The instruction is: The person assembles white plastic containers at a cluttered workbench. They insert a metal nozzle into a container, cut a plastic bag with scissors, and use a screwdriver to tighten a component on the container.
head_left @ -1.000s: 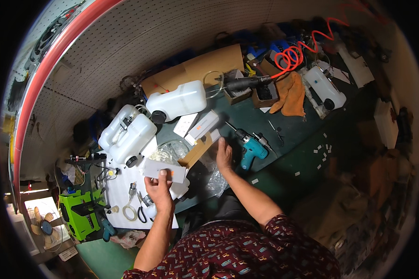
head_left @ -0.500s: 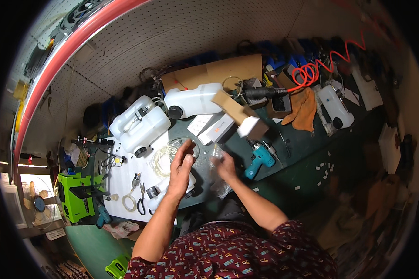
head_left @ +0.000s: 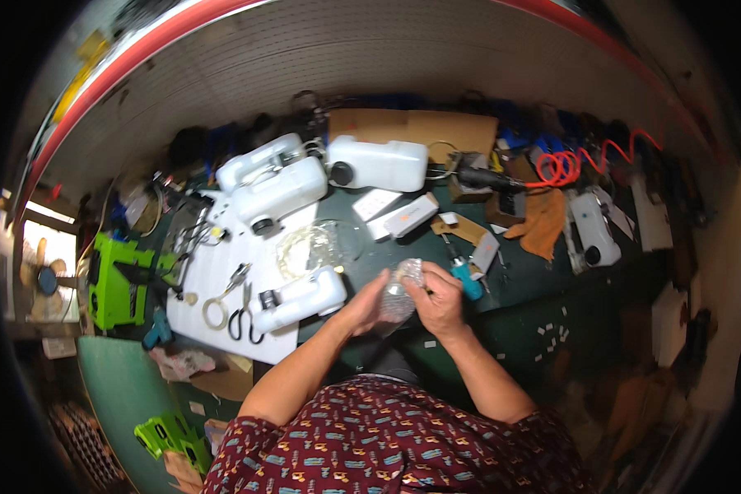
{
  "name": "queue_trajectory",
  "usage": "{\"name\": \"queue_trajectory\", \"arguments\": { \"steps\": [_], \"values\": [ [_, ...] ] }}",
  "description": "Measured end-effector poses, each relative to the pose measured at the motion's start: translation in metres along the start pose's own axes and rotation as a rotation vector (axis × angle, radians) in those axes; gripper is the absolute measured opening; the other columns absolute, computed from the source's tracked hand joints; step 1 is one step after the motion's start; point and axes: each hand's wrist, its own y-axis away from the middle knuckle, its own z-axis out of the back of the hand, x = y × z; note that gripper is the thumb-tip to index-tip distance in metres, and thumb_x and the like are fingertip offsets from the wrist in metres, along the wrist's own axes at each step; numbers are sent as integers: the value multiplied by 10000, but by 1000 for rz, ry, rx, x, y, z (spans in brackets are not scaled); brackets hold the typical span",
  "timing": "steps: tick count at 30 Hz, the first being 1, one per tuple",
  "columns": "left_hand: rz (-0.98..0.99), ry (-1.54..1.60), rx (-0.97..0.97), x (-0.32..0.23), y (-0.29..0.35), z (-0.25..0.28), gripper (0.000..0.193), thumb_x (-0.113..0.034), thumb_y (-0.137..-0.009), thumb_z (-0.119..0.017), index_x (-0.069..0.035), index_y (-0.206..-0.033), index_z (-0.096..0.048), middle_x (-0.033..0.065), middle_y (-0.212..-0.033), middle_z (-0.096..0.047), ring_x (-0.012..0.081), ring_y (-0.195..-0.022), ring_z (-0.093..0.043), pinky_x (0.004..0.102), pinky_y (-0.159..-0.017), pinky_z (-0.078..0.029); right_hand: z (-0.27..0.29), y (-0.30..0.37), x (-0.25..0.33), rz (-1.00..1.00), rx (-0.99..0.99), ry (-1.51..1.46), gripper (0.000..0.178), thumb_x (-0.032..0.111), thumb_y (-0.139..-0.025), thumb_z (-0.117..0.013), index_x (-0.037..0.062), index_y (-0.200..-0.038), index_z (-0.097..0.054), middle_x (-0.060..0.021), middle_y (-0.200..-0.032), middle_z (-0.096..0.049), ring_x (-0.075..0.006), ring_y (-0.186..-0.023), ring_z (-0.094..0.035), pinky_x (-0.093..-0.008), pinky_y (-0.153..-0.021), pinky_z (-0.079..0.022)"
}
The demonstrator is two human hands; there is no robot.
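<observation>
Both hands meet in front of my body at the bench's near edge, around a clear bubble-wrap packet (head_left: 399, 303). My right hand (head_left: 440, 306) pinches its upper part between thumb and fingers. Against the packet's left side my left hand (head_left: 365, 308) is closed, its fingers partly hidden by the wrap. What the packet holds cannot be made out. Beyond my right hand lies a teal cordless drill (head_left: 467, 278), partly covered by an opened brown and white carton (head_left: 463, 230). Left of my left hand rests a small white plastic tank (head_left: 305, 298).
Larger white tanks (head_left: 281, 193) stand at the back left, near slim white boxes (head_left: 410, 216). Scissors (head_left: 243, 317) and coiled clear tubing (head_left: 305, 247) lie on white paper. At right are an orange glove (head_left: 542, 221), a red coiled hose (head_left: 558, 169) and another tank (head_left: 594, 229).
My left hand, open before, has come onto the packet, which both hands now hold upright. The carton, tilted in the air earlier, now lies beside and over the drill. The whole view has shifted.
</observation>
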Motion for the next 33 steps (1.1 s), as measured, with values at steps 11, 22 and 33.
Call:
{"name": "queue_trajectory", "arguments": {
  "steps": [11, 22, 33],
  "values": [
    [75, -144, 182, 27, 39, 7, 888, -868, -994, -244, -87, -1023, -668, -17, -824, -609, 71, -616, -471, 227, -528, -386, 6, 13, 24, -106, -545, -92, 301, 239, -1092, -598, -23, -1005, -718, -63, -902, -741, -111, -773, -647, -271, -714, -519],
    [-36, 199, 63, 63, 186, 121, 794, -814, -1019, -335, -100, -1178, -644, 25, -934, -685, 111, -762, -614, 269, -611, -462, -35, 86, 10, -526, 76, -51, 446, 137, -946, -758, -29, -1349, -662, -139, -1316, -707, -209, -1184, -663, -357, -1038, -520],
    [71, 102, 172, 65, 217, 131, 673, -673, -1071, -432, -98, -1396, -559, 91, -1054, -706, 139, -802, -694, 251, -626, -574, -186, 126, 55, -813, 272, -636, 357, 147, -1041, -673, -3, -1352, -580, -99, -1198, -741, -103, -897, -688, -235, -726, -545]
  ]
}}
